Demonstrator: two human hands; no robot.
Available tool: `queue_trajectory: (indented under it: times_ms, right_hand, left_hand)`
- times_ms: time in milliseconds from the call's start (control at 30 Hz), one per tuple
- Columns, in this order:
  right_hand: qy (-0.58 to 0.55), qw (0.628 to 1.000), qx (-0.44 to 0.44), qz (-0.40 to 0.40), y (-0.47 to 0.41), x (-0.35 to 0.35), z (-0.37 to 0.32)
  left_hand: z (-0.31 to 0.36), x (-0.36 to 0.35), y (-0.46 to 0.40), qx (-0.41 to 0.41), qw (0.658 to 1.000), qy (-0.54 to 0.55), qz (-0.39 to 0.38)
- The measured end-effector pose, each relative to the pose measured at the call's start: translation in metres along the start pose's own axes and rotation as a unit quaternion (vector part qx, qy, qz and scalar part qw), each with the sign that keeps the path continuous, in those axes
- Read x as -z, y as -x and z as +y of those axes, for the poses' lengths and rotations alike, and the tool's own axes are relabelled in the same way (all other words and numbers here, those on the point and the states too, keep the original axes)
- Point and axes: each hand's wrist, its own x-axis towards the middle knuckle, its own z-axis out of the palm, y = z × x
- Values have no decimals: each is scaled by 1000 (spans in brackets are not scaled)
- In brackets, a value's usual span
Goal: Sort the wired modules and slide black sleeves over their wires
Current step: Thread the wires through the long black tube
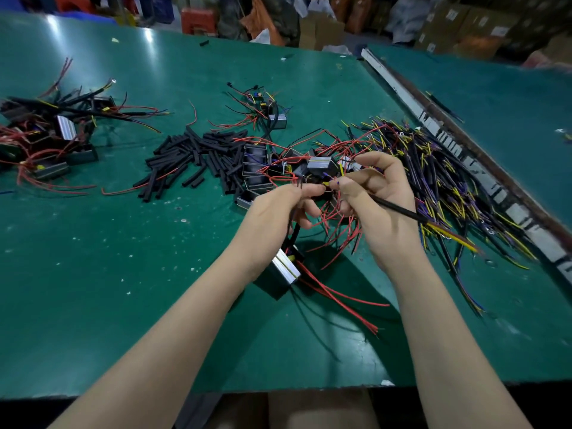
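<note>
My left hand (278, 209) pinches thin wire ends between thumb and fingertips, and a wired module (286, 267) with a silver edge hangs below it on black and red wires. My right hand (376, 199) grips a black sleeve (399, 210) that carries yellow and purple wires and slants out to the right. The fingertips of both hands meet at a small yellow wire tip (326, 183). A heap of loose black sleeves (198, 159) lies left of centre. Several unsleeved modules (257, 168) with red wires sit just beyond my hands.
The green table (130, 274) holds a pile of sleeved modules (46, 134) at far left and a mass of sleeved yellow-purple wire bundles (433, 181) at right. One module (277, 120) lies farther back. A white rail (433, 128) runs diagonally at right. Boxes crowd the background.
</note>
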Motion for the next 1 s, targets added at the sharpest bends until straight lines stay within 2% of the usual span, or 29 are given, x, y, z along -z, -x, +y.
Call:
queue_trajectory:
  times_ms: [133, 233, 467, 700, 867, 1000]
  right_hand:
    - [-7, 1000, 5, 5, 1, 0, -1]
    - [-6, 1000, 0, 1, 2, -3, -1]
    - [-20, 1000, -16, 9, 2, -5, -2]
    - [-33, 999, -25, 26, 0, -4, -2]
    - [-32, 999, -20, -12, 3, -6, -4]
    - [-42, 999, -14, -18, 3, -7, -5]
  left_hand:
    - [-6, -2, 4, -80, 993, -86, -15]
    - [-6, -2, 5, -107, 991, -80, -24]
    - [-3, -3, 7, -104, 993, 1, -56]
    - [-1, -1, 8, -96, 992, 14, -76]
    - [0, -2, 7, -92, 994, 16, -54]
    - [1, -2, 6, -78, 995, 57, -33]
